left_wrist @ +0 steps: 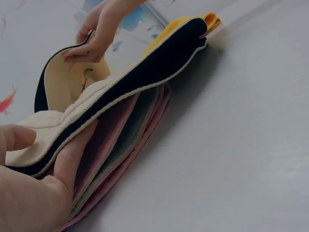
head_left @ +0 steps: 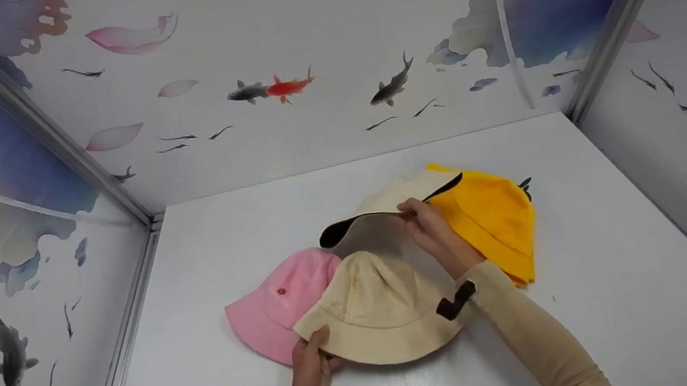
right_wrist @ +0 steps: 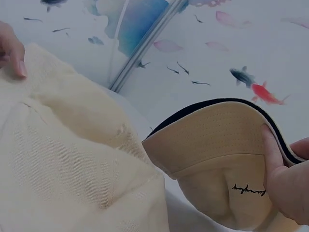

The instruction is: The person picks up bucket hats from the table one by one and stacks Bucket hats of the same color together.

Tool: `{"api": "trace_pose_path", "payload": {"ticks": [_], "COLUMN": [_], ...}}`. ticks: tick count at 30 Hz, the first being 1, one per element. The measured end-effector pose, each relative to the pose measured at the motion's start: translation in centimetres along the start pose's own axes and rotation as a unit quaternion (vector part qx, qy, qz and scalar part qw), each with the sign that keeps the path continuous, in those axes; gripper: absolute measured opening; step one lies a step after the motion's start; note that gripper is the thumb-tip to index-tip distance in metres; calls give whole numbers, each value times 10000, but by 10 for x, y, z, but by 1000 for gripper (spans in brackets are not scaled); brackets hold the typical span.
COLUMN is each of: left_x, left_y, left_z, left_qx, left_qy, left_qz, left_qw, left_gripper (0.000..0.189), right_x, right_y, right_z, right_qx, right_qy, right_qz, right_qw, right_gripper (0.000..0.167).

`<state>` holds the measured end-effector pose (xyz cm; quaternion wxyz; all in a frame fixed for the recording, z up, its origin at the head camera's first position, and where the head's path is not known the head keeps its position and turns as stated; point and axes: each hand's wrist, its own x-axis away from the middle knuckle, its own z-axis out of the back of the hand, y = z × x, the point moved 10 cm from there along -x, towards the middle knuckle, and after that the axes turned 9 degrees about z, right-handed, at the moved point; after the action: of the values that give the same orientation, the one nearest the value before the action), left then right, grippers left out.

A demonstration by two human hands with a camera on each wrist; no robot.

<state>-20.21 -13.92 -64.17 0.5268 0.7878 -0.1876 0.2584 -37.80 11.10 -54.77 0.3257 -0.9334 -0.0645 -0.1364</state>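
In the head view my left hand (head_left: 312, 363) pinches the left brim of a beige bucket hat (head_left: 384, 301), thumb on top and fingers beneath. The left wrist view shows this brim's black underside over layered pink and green cloth edges (left_wrist: 120, 140). My right hand (head_left: 431, 235) grips the brim of a second, cream bucket hat (head_left: 396, 194) with a black lining. That hat is tilted, and small dark lettering (right_wrist: 248, 189) shows on its light inside in the right wrist view. A pink bucket hat (head_left: 284, 291) lies partly under the beige one.
A yellow bucket hat (head_left: 495, 217) with a dark leaf-like tip lies right of my right hand, partly behind the cream hat. All sits on a white table (head_left: 211, 242), enclosed by printed panels (head_left: 338, 131) at the back and both sides.
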Motion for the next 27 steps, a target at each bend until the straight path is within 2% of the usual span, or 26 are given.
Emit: {"api": "trace_pose_path", "payload": {"ticks": [2,6,12,16,20,27], "left_x": [0,1,1,1,0,1], "left_y": [0,-1,0,0,1,4], "left_z": [-1,1,-1,-4,-5,-9], "left_qx": [118,64,124,244,230,173], "left_qy": [-103,-27,-135,-296,-364,-503], "left_qz": [-8,26,-3,-42,-40,-87], "left_qw": [9999,10000,9998,9993,9991,9985], "left_gripper": [56,60,60,63,68,76], "right_x": [4,14,34,48,63,88], "right_y": [-1,-1,1,3,6,16], "right_z": [-1,-8,-27,-34,-36,-44], "right_qx": [-195,-462,-780,-669,-452,-264], "right_qy": [-31,-202,-884,-1204,-1302,-1515], "right_qz": [-18,-135,-294,-230,-139,-416], "right_qw": [9998,9986,9926,9902,9904,9872], "right_gripper": [14,11,32,40,39,40]}}
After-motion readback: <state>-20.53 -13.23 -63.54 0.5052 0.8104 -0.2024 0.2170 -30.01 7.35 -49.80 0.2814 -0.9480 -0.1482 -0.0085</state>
